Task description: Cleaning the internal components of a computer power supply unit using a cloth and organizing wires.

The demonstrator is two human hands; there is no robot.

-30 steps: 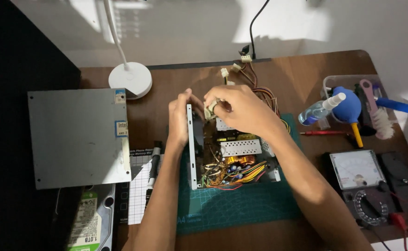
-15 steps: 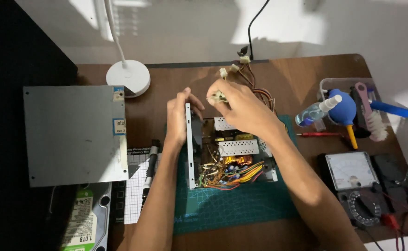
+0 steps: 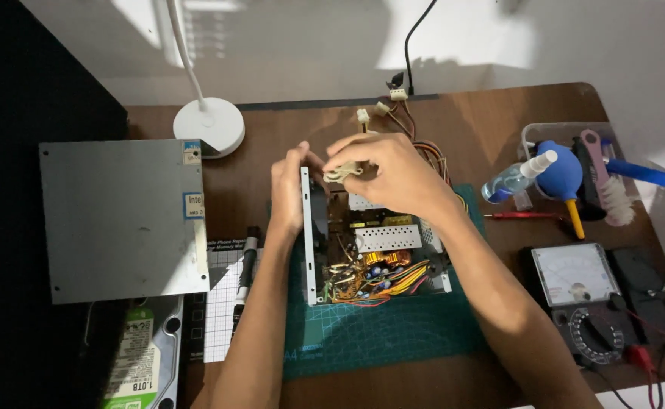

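Note:
An opened power supply unit [image 3: 374, 257] with exposed board, heat sinks and coloured wires rests on a green cutting mat [image 3: 393, 333]. My left hand [image 3: 291, 189] grips the upright metal side wall of the unit at its far left corner. My right hand [image 3: 389, 170] hovers over the far end of the unit, fingers pinched on a small beige connector [image 3: 341, 174]. A bundle of wires with white plugs [image 3: 381, 113] trails from the unit toward the back of the desk.
A grey metal cover [image 3: 120, 220] lies at left, a hard drive [image 3: 139, 363] below it. A white lamp base [image 3: 209, 125] stands behind. At right are a tray with a blue blower [image 3: 560, 170], a spray bottle [image 3: 510, 182], a red screwdriver [image 3: 525, 216] and an analogue multimeter [image 3: 582, 288].
The view shifted slightly. My right hand has brought the beige connector a little closer to my left hand; the left hand keeps its grip on the case wall.

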